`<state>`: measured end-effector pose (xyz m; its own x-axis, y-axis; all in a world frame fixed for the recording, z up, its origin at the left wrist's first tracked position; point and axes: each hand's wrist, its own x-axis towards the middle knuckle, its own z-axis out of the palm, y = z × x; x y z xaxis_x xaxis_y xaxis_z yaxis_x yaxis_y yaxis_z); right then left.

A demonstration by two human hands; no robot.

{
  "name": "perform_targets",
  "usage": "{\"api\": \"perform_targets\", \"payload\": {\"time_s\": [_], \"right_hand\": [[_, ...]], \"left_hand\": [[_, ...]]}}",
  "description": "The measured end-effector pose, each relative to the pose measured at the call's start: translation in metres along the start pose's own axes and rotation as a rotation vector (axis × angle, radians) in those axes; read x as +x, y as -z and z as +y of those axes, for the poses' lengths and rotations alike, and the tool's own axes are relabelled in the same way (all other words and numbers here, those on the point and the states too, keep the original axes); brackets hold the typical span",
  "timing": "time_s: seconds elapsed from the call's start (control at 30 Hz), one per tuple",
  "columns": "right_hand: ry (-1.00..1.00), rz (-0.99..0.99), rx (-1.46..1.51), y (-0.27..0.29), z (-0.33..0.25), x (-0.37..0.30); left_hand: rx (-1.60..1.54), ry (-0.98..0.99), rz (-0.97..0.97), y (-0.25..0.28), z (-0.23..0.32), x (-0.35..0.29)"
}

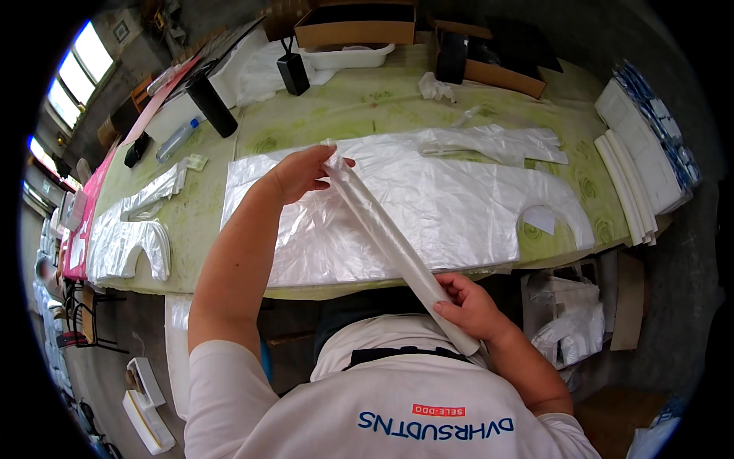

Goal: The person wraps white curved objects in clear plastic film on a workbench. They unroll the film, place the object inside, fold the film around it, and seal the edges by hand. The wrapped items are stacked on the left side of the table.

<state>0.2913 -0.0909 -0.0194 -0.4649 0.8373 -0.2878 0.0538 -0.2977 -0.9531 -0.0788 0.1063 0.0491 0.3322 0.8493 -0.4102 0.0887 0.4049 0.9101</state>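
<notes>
Both my hands hold a long, narrow roll of clear plastic film (386, 233) slantwise over the table's near edge. My left hand (307, 170) pinches its far upper end, while my right hand (470, 306) grips it near the lower end, close to my waist. Under and beyond the roll lies a flat stack of clear plastic bags (459, 206), with a curved handle cut-out at its right end. A narrow folded strip of plastic (497, 144) rests on the stack's far side.
A smaller pile of plastic bags (130, 245) lies on the left of the green patterned table (336, 107). Nearby are a water bottle (177, 141) and a black cylinder (211, 105). Cardboard boxes (355, 32) stand at the back. White rolls (625, 186) lean at the right edge.
</notes>
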Motion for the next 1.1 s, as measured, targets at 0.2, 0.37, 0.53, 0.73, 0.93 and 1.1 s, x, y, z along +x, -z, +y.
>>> {"api": "perform_targets", "payload": {"time_s": [0.2,0.37,0.53,0.73,0.93,1.1], "right_hand": [[-0.020,0.054,-0.077,-0.001,-0.004,0.007],[-0.106,-0.001,-0.056,-0.004,-0.013,-0.001],[-0.198,0.009,-0.270,0.009,-0.004,-0.027],[-0.354,-0.045,-0.521,0.056,-0.006,-0.115],[-0.612,0.096,-0.496,0.097,0.047,-0.214],[-0.576,0.238,-0.480,0.101,0.064,-0.238]], "left_hand": [[0.395,0.043,0.197,-0.017,0.007,0.005],[0.821,0.082,0.324,-0.036,0.008,0.020],[1.157,-0.099,0.325,-0.017,-0.015,0.046],[1.567,-0.343,0.286,-0.018,-0.021,0.038],[1.328,-0.245,0.450,-0.033,-0.018,0.045],[1.047,-0.153,0.603,-0.044,-0.006,0.051]]}}
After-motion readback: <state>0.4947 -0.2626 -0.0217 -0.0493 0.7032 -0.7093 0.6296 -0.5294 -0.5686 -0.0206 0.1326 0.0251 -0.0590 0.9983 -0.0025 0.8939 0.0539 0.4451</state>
